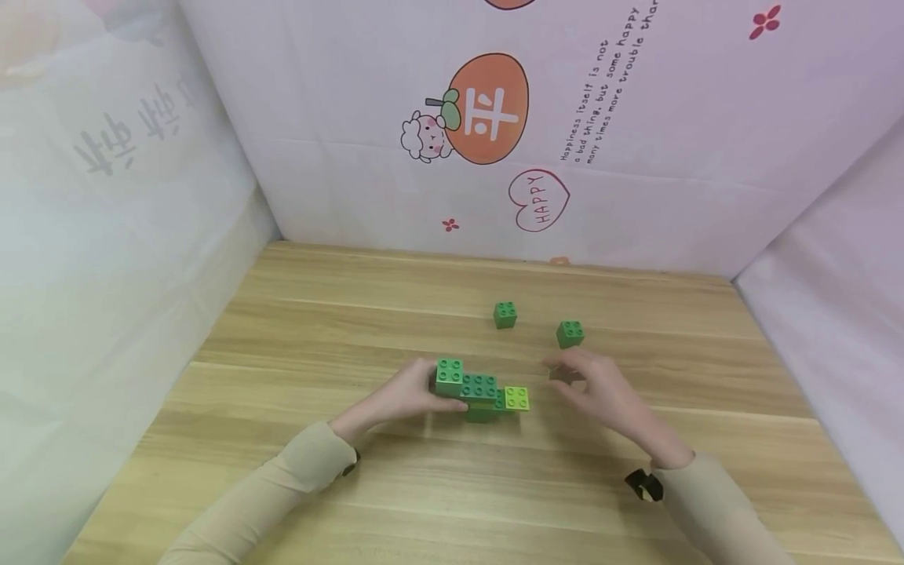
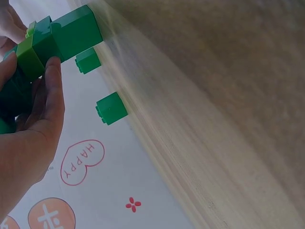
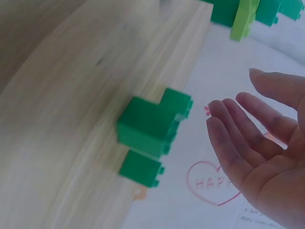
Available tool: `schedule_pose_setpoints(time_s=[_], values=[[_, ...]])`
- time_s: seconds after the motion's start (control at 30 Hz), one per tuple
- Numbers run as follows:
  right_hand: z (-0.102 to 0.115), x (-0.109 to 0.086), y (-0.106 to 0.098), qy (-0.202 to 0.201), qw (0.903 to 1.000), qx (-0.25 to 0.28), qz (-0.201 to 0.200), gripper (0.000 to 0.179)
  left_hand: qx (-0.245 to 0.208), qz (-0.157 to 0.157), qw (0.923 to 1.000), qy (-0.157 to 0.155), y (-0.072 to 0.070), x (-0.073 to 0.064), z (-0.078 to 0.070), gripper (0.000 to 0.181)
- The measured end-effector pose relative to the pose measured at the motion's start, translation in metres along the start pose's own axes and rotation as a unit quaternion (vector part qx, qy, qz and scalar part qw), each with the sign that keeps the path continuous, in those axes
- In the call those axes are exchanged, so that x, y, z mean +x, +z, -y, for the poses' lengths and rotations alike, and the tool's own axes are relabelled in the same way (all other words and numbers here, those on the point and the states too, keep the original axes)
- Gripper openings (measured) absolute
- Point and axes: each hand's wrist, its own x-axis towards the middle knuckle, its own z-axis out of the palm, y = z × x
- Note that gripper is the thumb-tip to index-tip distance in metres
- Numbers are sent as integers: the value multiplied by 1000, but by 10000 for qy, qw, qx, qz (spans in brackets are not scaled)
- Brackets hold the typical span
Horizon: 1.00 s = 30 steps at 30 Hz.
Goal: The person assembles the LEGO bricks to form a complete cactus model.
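Note:
My left hand (image 1: 417, 390) grips a joined build of toy building blocks (image 1: 479, 385), in several shades of green. One square block stands on its left end and a lime block (image 1: 517, 398) sits at its right end. In the left wrist view, thumb and fingers (image 2: 55, 90) hold the build from both sides. My right hand (image 1: 600, 388) is to the right of the build, fingers apart and loosely bent, holding nothing. The right wrist view shows a green block (image 3: 145, 126) off its fingertips; in the head view the hand mostly hides that spot.
Two loose green blocks stand on the wooden table (image 1: 339, 314) beyond the hands: one square block (image 1: 504, 315) further back, another block (image 1: 570, 334) just past the right fingers. A printed white cloth (image 1: 353, 157) rises at the table's back edge, with more cloth at both sides.

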Motion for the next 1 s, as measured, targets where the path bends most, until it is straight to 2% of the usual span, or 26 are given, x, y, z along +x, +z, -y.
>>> schedule_pose_setpoints(time_s=[0.17, 0.4, 0.6, 1.0], values=[[-15, -1, -1, 405, 9991, 80, 28, 32, 16, 2, 10000, 45, 0, 0, 0, 35], [-32, -3, -1, 590, 9981, 151, -96, 30, -12, 16, 10000, 2, 0, -1, 1, 35], [-38, -4, -3, 793, 9967, 22, -166, 30, -6, 5, 10000, 4, 0, 0, 1, 34], [-44, -5, -3, 835, 9962, -47, -239, 29, -13, 29, 10000, 39, -1, 0, 0, 33]])
